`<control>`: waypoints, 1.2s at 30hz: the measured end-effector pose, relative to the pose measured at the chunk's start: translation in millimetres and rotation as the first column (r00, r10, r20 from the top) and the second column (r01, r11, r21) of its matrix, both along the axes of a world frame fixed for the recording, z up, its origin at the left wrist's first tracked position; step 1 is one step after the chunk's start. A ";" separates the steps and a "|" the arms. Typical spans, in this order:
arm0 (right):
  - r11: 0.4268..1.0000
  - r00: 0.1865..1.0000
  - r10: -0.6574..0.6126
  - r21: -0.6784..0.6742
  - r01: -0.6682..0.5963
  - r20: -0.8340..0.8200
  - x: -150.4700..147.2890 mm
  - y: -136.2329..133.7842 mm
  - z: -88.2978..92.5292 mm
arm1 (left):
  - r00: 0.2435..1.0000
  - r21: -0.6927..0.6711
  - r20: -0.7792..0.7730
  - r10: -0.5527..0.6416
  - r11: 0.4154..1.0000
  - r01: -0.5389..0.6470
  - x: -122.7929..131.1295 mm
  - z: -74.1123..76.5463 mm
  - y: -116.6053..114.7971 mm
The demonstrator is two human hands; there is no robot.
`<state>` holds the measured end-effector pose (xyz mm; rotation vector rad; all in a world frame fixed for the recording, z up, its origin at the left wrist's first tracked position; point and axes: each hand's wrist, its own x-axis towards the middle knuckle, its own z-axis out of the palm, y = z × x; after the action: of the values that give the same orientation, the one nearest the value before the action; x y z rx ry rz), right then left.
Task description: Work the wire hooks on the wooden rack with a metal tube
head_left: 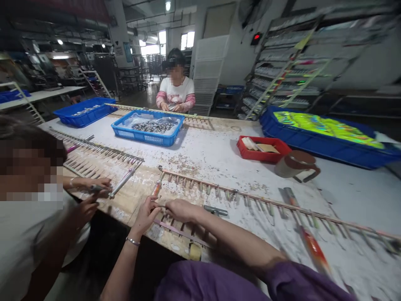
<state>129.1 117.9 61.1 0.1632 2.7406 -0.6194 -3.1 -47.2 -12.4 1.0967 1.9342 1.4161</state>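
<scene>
My left hand (146, 215) is closed at the table's near edge, its fingertips pinched together. Just beyond them lies an orange-and-white stick-shaped piece (157, 188), perhaps a fishing lure; whether the fingers touch it I cannot tell. My right hand (180, 210) is closed close beside the left, with a thin dark item (161, 205) showing between the two hands, too small to name. Behind my hands runs a long rack strip (232, 191) with many small pieces hanging in a row. A grey tube-like tool (216, 210) rests by my right forearm.
A co-worker's hands (90, 194) work at left; another person (176, 90) sits opposite. Blue trays (169, 140) (83, 121) hold small parts. At right are a red basket (260, 156), a mug (296, 165), a blue bin (313, 146) of yellow-green pieces and a red-orange piece (315, 248).
</scene>
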 end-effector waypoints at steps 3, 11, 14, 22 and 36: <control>0.990 0.990 -0.138 0.046 0.136 0.031 13.4 6.0 13.2 | 0.984 -0.052 -0.174 0.026 0.998 -0.036 -5.0 -1.8 4.2; 0.743 0.811 -0.572 0.342 0.575 -0.121 65.4 141.3 44.5 | 0.898 0.033 -0.416 0.143 0.989 -0.142 -8.1 -2.1 3.7; 0.622 0.768 -0.572 0.457 0.636 -0.289 80.2 185.9 48.8 | 0.860 0.053 -0.462 0.219 0.974 -0.219 -6.5 7.6 -10.0; 0.858 0.847 -0.509 0.175 0.483 0.157 146.9 86.4 12.1 | 0.762 -0.134 -0.645 0.051 0.975 -0.180 29.2 12.2 -16.7; 0.480 0.592 -0.786 -0.429 0.766 0.177 175.4 43.4 -37.8 | 0.854 -0.191 -0.516 -0.059 0.980 -0.047 29.0 -1.5 6.1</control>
<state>304.4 161.3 23.3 1.3504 2.3120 -1.5060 25.8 -41.1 -13.9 1.4981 2.3741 0.9475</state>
